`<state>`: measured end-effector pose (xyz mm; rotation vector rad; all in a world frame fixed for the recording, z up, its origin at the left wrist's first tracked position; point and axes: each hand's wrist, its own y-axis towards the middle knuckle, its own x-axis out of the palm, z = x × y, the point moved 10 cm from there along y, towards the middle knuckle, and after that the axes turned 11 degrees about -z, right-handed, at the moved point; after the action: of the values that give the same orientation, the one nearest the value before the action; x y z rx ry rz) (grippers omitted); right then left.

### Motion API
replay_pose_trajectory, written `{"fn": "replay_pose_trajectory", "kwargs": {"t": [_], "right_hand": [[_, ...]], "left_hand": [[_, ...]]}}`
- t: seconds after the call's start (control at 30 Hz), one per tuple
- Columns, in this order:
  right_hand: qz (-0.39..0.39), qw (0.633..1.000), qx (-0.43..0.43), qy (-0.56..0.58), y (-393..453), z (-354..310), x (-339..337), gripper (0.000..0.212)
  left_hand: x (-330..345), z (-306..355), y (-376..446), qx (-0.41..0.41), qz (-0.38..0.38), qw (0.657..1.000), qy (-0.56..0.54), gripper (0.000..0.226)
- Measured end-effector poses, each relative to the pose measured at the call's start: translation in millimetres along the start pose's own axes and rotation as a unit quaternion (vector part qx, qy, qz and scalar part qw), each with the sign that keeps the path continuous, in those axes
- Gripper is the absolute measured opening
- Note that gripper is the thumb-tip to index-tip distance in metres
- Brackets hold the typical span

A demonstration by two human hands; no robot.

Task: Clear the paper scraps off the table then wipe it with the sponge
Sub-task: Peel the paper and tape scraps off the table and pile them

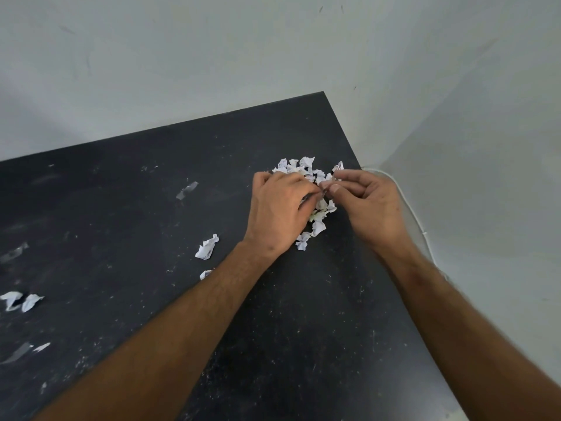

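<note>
I see the counter: dark, nearly black, matt top, looks like laminate or painted board, hard to tell which. Surface is scuffed and speckled with pale flecks and scratches, dull sheen only toward the far left. Paper scraps are thin white paper, crumpled and creased, some with faint print; a loose crumpled scrap looks the same. Greyish flat strips on the counter look like clear tape, slightly shiny. Wall is pale painted plaster, matt, with small marks. Thin white cable along the counter edge, smooth plastic sheath.
</note>
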<state>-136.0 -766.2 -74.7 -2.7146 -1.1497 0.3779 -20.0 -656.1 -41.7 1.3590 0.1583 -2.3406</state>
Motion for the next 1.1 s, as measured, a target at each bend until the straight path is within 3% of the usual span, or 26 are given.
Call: {"fn": "replay_pose_trajectory", "kwargs": {"t": [0.17, 0.33, 0.47, 0.73, 0.93, 1.1], "right_hand": [[0.036, 0.995, -0.031, -0.092, -5, -9, -7, 0.019], [0.055, 0.959, -0.104, -0.260, -6, -32, -7, 0.008], [0.046, 0.934, -0.119, -0.333, -5, -35, -1, 0.012], [0.024, 0.933, -0.124, -0.337, -11, -34, 11, 0.012], [-0.058, 0.894, -0.130, -0.424, 0, -21, 42, 0.023], [-0.012, 0.890, -0.123, -0.438, -1, -24, 41, 0.017]], "left_hand": [[0, -5, 5, -0.004, -0.005, 1.000, -0.026, 0.011], [8, -4, 14, -0.006, -0.038, 0.999, -0.033, 0.011], [15, -8, 18, 0.001, -0.053, 0.999, -0.010, 0.018], [6, -12, 16, -0.031, -0.069, 0.993, -0.094, 0.016], [7, -18, 14, -0.042, -0.089, 0.989, -0.110, 0.023], [-2, -28, 4, -0.064, -0.074, 0.983, -0.156, 0.021]]}}
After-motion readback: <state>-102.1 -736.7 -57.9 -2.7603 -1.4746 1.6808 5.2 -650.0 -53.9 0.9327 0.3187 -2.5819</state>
